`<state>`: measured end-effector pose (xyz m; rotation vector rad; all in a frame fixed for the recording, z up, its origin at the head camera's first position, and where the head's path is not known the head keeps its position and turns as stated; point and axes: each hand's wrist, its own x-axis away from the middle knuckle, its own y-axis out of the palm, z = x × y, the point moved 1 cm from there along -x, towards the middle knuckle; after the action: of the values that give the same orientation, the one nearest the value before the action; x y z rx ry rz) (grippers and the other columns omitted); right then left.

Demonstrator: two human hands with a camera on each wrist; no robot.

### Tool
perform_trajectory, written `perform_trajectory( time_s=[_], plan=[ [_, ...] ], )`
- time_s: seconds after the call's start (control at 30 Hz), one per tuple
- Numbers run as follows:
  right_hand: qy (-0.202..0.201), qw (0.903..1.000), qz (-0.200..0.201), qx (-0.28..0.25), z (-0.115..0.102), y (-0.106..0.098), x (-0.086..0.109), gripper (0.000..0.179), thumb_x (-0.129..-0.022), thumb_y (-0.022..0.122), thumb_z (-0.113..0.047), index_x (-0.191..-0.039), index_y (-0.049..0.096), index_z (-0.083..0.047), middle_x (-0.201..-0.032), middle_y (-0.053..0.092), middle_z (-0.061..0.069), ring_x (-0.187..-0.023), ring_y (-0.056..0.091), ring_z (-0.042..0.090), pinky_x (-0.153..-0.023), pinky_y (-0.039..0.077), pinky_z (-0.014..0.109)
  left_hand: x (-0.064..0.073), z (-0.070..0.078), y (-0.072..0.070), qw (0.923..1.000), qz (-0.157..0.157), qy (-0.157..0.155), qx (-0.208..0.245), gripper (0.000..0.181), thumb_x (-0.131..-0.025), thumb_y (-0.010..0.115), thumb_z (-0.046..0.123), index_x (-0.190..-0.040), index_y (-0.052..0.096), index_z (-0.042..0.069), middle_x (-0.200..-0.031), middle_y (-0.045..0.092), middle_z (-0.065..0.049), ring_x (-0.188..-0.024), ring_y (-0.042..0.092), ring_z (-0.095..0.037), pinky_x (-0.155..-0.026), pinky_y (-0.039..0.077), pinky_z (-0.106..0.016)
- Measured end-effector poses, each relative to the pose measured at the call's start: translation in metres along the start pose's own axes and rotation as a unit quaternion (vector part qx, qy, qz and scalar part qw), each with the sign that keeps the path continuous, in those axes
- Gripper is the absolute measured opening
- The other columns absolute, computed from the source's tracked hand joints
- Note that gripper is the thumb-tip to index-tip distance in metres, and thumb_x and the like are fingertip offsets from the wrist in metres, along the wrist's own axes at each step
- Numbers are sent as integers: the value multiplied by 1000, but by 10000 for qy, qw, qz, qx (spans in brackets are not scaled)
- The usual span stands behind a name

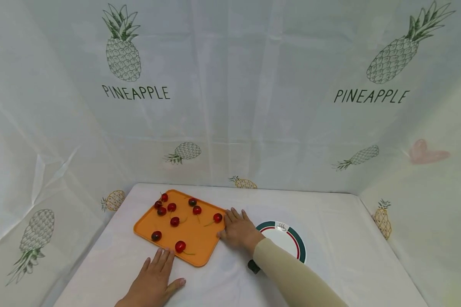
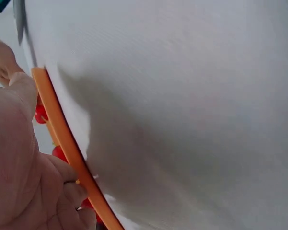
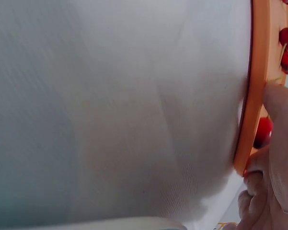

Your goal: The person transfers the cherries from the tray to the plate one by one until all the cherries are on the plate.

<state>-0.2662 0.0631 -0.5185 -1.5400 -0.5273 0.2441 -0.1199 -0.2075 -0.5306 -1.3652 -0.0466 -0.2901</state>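
Note:
An orange rectangular tray [image 1: 199, 236] lies on the table toward the left in the head view, with several dark red cherries [image 1: 180, 246] scattered on it, some with green stems. At the tray's near edge rests my left hand [image 1: 151, 277], its fingers straight and its thumb out to the side. My right hand [image 1: 239, 230] touches the tray's right side near the far corner, fingers extended. The tray's rim [image 2: 67, 139] runs beside the left palm in the left wrist view. In the right wrist view, the fingers meet the orange rim [image 3: 259, 72] near a corner.
A white plate [image 1: 301, 247] with a green and red rim sits right of the tray, partly hidden by the right sleeve [image 1: 288, 273]. A small black object [image 1: 253, 267] shows beside that sleeve. White cloth walls [image 1: 253, 106] with pineapple prints surround the white table [image 1: 342, 238].

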Motion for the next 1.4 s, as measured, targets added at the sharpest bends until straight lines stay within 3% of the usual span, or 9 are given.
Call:
perform_trajectory(
  time_s=[0.4, 0.57, 0.67, 0.73, 0.87, 0.93, 1.07, 1.17, 1.4],
  plan=[
    [310, 9972, 627, -266, -24, 9, 23, 76, -109, 44, -54, -161, 38, 1, -170, 33, 17, -161, 26, 36, -128, 24, 53, -3, 11, 3, 9995, -309, 118, 25, 90, -99, 55, 67, -156, 45, -2, -165, 41, -22, -156, 32, -47, -122, 22, -70],
    [219, 9977, 635, -50, -46, 18, 37, 76, -110, 40, -56, -161, 37, 0, -171, 31, 17, -161, 26, 34, -128, 26, 52, -4, 2, -6, 9994, -197, -290, -51, 91, -101, 55, 65, -152, 46, -10, -160, 42, -31, -153, 33, -52, -120, 26, -70],
    [206, 9979, 616, 86, -55, 23, 41, 76, -110, 38, -58, -161, 37, -1, -171, 32, 16, -161, 26, 33, -128, 26, 51, -6, -14, -26, 9989, 129, -386, -247, 90, -104, 52, 62, -150, 44, -14, -158, 40, -38, -150, 32, -57, -117, 28, -72],
    [238, 9980, 575, 68, -58, 26, 42, 78, -109, 38, -59, -162, 36, -2, -171, 31, 16, -162, 25, 33, -128, 24, 51, -11, -30, -38, 9973, 593, -208, -367, 84, -107, 52, 56, -149, 45, -17, -157, 40, -40, -148, 34, -59, -114, 31, -75],
    [434, 9982, 403, 8, -60, 30, 41, 82, -108, 36, -63, -164, 32, -4, -173, 28, 14, -163, 21, 32, -130, 20, 51, -33, -62, -59, 9885, 1421, 107, -514, 72, -107, 58, 39, -146, 45, -20, -154, 40, -43, -144, 36, -63, -110, 33, -77],
    [536, 9980, 344, -13, -60, 32, 39, 84, -107, 36, -65, -165, 31, -5, -174, 27, 13, -163, 20, 31, -130, 20, 50, -48, -76, -65, 9855, 1600, 120, -544, 69, -106, 60, 34, -145, 44, -20, -153, 40, -44, -143, 36, -64, -110, 32, -78],
    [616, 9978, 235, -19, -59, 32, 40, 83, -107, 37, -64, -165, 31, -5, -174, 27, 13, -163, 20, 32, -130, 19, 50, -74, -99, -70, 9871, 1519, 70, -501, 67, -106, 59, 30, -146, 41, -22, -153, 37, -46, -143, 33, -66, -112, 30, -77],
    [586, 9981, 168, 58, -57, 29, 43, 80, -107, 36, -60, -165, 31, -5, -174, 27, 13, -163, 21, 32, -130, 20, 50, -88, -114, -64, 9927, 1166, -21, -318, 70, -108, 56, 32, -148, 36, -22, -155, 31, -47, -144, 27, -67, -114, 26, -77],
    [485, 9986, 190, 127, -41, 22, 54, 76, -107, 40, -55, -164, 34, -5, -173, 29, 12, -163, 22, 30, -130, 18, 50, -97, -123, -44, 9991, 431, 12, 61, 87, -109, 48, 52, -155, 28, -19, -160, 22, -45, -148, 18, -66, -116, 20, -77]
  ],
)
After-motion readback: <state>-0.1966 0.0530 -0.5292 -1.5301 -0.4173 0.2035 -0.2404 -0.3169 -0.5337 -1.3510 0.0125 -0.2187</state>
